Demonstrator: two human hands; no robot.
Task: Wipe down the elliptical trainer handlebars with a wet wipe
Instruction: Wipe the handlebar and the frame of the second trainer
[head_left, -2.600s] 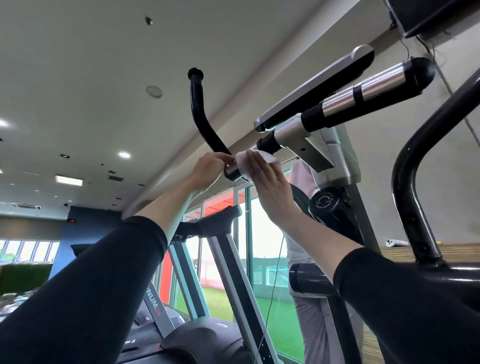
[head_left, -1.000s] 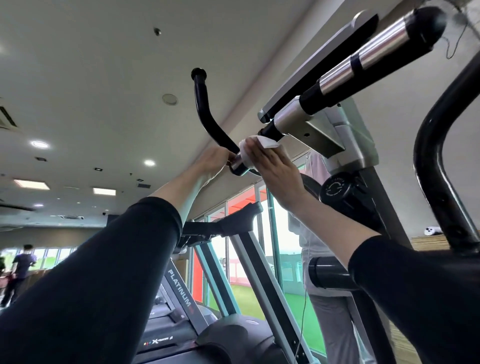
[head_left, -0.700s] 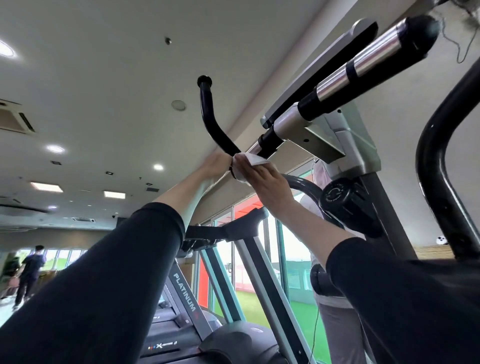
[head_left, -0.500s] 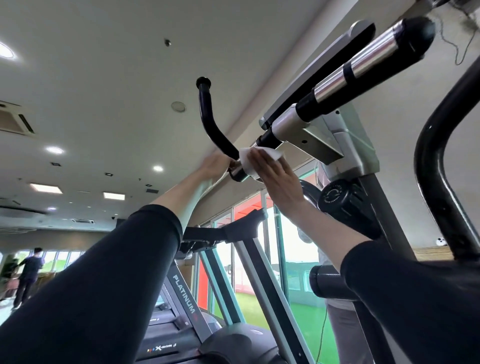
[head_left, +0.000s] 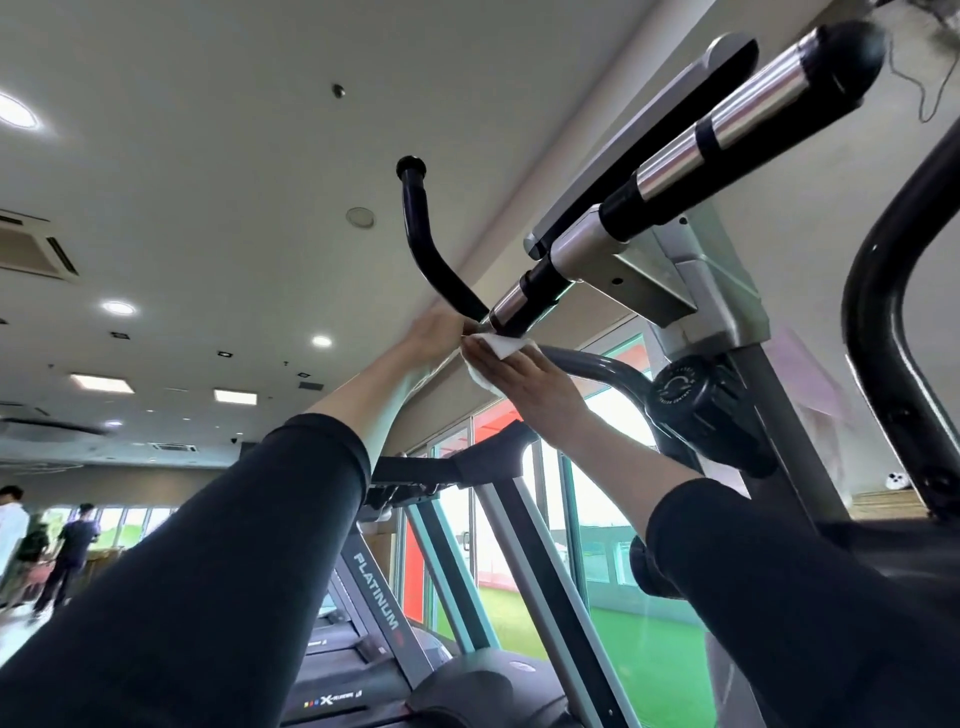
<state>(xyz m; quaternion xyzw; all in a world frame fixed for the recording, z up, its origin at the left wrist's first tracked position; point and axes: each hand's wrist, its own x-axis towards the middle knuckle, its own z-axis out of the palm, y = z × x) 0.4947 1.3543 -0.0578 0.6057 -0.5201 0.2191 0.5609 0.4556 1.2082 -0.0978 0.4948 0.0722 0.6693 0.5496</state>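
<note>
Wet wipe, white and crumpled, sits just left of the frame's centre, directly below the tip of the short black handlebar grip with chrome bands. Half a second ago it was wrapped over that tip. Now it has slid down off it, so the chrome band and the black end show bare. Whether wipe and tip still touch cannot be told.

The right hand has dropped with it. Its fingers lie straight and close together across the wipe, which shows both above and below them; the thumb is hidden.

The left hand stays where it was, against the foot of the curved black tubular handlebar that rises toward the upper middle of the frame. Its fingers are hidden behind the bar, so whether it grips cannot be told.

At the lower left edge a person in a white top has come into view.
</note>
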